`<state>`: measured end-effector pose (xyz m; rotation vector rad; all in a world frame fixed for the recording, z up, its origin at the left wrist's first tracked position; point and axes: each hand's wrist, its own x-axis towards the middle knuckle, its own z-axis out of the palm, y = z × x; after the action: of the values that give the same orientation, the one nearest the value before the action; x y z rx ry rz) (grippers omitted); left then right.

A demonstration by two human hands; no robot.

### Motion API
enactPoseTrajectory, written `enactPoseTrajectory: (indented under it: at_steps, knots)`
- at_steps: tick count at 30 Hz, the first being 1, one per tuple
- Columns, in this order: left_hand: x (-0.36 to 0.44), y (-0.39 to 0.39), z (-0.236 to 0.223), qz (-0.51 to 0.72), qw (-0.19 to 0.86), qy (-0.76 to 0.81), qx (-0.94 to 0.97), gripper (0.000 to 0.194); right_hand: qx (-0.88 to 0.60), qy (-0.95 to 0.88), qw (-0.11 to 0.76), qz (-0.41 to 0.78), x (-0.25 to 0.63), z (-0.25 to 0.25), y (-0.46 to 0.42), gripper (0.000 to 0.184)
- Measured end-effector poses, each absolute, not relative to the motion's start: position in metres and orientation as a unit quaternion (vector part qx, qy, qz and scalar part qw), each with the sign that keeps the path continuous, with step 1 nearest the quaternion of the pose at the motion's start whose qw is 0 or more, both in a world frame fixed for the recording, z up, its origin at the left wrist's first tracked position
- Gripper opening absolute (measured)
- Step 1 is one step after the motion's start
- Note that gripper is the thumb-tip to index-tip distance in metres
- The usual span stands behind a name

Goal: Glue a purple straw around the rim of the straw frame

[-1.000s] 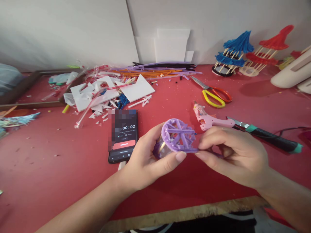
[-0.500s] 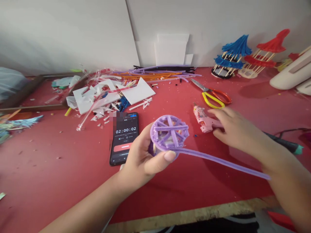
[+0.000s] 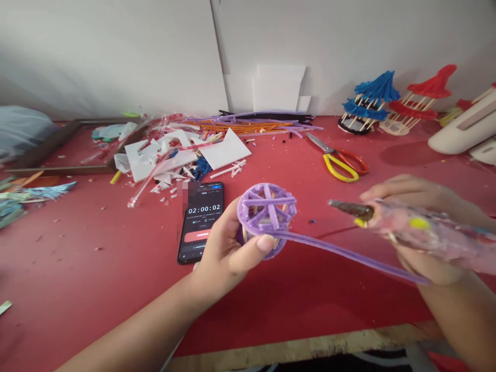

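My left hand (image 3: 228, 250) is closed around a small round purple piece (image 3: 265, 209) built from pipe cleaners, with spokes across its top. My thumb presses a long purple pipe cleaner (image 3: 349, 256) against its rim, and the strand trails off to the right. My right hand (image 3: 422, 217) grips a pink glue gun (image 3: 422, 232), held above the red table (image 3: 96, 289). The gun's dark nozzle points left at the purple piece, a short gap away from it.
A phone (image 3: 202, 221) showing a timer lies just left of my left hand. Scissors (image 3: 341, 160) with yellow and red handles lie behind. Scraps of white foam and straws (image 3: 174, 150) litter the back left; blue (image 3: 368, 103) and red (image 3: 420, 98) pipe-cleaner models stand back right.
My right hand let go of the purple pipe cleaner, reached to the glue gun on the table, picked it up and brought its nozzle toward the purple piece.
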<state>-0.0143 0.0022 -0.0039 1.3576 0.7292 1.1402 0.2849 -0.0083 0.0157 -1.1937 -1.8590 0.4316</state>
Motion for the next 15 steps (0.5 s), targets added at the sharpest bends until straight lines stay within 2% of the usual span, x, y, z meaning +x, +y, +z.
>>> enactPoseTrajectory:
  at_steps: [2, 6, 11, 15]
  knots:
    - [-0.014, 0.003, -0.003, 0.491, 0.572, 0.309, 0.58, 0.048, -0.416, -0.771, 0.455, 0.161, 0.277, 0.018, -0.011, 0.03]
    - [-0.014, 0.003, -0.003, 0.496, 0.558, 0.307, 0.59, 0.042, -0.365, -0.805, 0.44, 0.16, 0.262, 0.02, -0.011, 0.021]
    - [-0.015, 0.003, -0.005, 0.495, 0.56, 0.28, 0.603, 0.043, -0.286, -0.853, 0.412, 0.144, 0.268, 0.015, -0.004, 0.025]
    - [-0.015, 0.004, -0.006, 0.498, 0.561, 0.273, 0.602, 0.039, -0.308, -0.844, 0.425, 0.111, 0.272, 0.011, -0.006, 0.019]
